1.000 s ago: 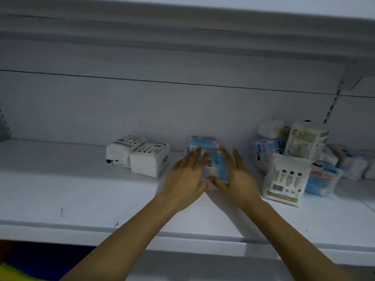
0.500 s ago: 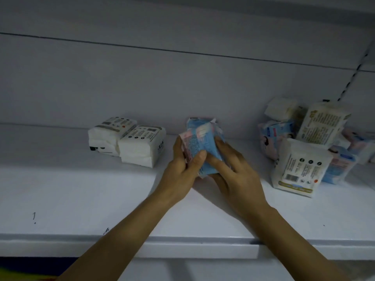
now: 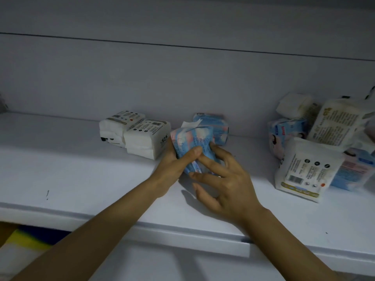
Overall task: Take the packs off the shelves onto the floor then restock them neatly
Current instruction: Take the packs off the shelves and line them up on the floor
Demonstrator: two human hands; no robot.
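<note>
The left thumb (image 3: 192, 154) lies pressed across the front of a blue pack (image 3: 192, 138), just right of the frame's centre. The other fingers of the left hand (image 3: 172, 169) are hidden behind the wrapper, so the pack sits clamped between thumb and palm, lifted and tilted with its white-flapped end up. The right hand (image 3: 229, 185), a little lower and to the right, has its fingers (image 3: 218, 156) spread apart and partly bent. The tips of the upper two touch the pack's lower right edge, while its thumb hangs free below, off the pack. Both forearms run in bare from the bottom of the frame. Just behind the held pack, a second blue pack (image 3: 218, 128) rests against the pale back panel (image 3: 182, 78). To the left of the hands, two white packs (image 3: 147, 138) with printed tops sit side by side and touching, the nearer one just beside the left hand's knuckles. At the right edge of the frame is a loose heap of packs (image 3: 304, 171), white and blue, some leaning and some stacked, well apart from the hands. Everything sits on a white shelf (image 3: 81, 169) whose front lip crosses the lower part of the frame. Under the lip at lower left shows a patch of yellow and dark blue too dim to make out.
</note>
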